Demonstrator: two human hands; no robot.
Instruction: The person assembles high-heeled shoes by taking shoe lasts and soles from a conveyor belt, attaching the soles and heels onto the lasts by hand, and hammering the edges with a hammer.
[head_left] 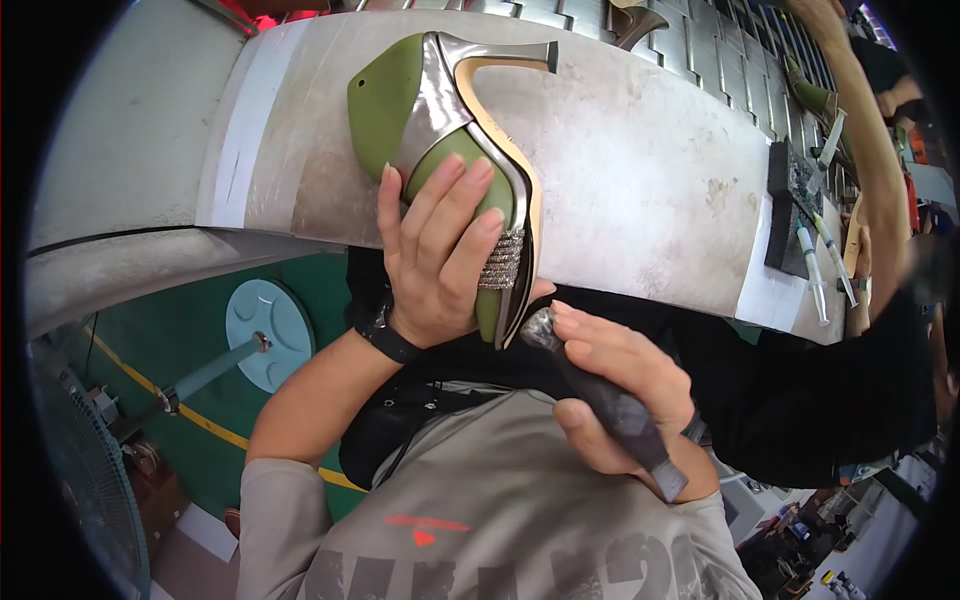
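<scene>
A high-heeled sandal (440, 105) with metallic straps and a sparkly toe band (501, 262) is fitted on a green shoe last (383, 105). It lies on its side at the near edge of the worktable, heel away from me, toe pointing toward me. My left hand (435, 250) grips it, fingers spread across the last and band; the thumb is hidden. Just right of the toe, my right hand (640, 375) is closed around a dark grey hand tool (625, 415) with a rounded, shiny end. That end is close to the sole's toe; whether they touch I cannot tell.
Beyond the pale metal worktable (640, 180) runs a slatted metal conveyor (700, 50) carrying another shoe (638, 22). At the right are a dark block (790, 205) and syringe-like tubes (812, 270). Another person's arm (870, 130) reaches in there. A fan (85, 480) stands lower left.
</scene>
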